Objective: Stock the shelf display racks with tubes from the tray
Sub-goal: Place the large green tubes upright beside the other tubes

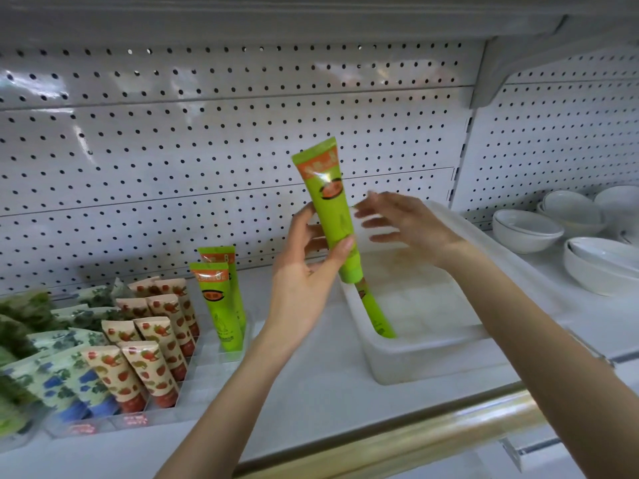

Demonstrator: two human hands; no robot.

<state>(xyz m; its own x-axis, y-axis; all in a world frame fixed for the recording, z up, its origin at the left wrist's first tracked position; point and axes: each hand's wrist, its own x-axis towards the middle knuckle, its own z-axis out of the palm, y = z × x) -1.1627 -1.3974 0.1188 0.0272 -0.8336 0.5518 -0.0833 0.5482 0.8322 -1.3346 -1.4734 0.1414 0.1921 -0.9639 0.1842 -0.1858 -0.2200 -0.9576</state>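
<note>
L hand (304, 271) grips a green tube (332, 209) mid-body, thumb and fingers (304, 219) curled round it. The tube is near upright, crimped end up, cap down, above the tray's far-left corner. R hand (404, 223) is just right of it, fingers straight & spread, holding nothing. The clear tray (425, 354) sits on the shelf (311, 392) w/ a second green tube (377, 312) lying inside. Display rack (207, 371) at left holds two standing green tubes (221, 305) beside strawberry-print tubes (152, 340). White bowls (525, 229) far right.
</note>
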